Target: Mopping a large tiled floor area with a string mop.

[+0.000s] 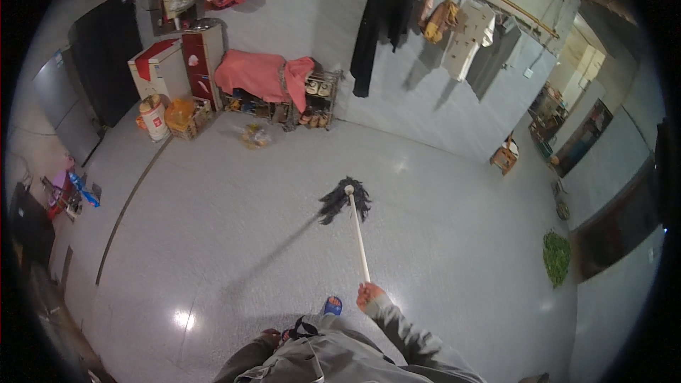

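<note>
A mop with a pale wooden handle [359, 241] and a dark stringy head [343, 201] rests on the grey tiled floor in front of me. My right hand [370, 296] grips the near end of the handle, arm in a grey sleeve. My left hand [270, 335] shows only partly at the lower edge by my grey clothing, and whether it holds anything is unclear. A blue slipper [332, 305] on my foot peeks out below the handle.
A shoe rack [312, 103] draped with red cloth stands at the far wall, with a white and red cabinet [170, 64] to its left. Clothes [425, 25] hang on a rail above. A bucket [154, 119] stands at left, greens [557, 257] lie at right.
</note>
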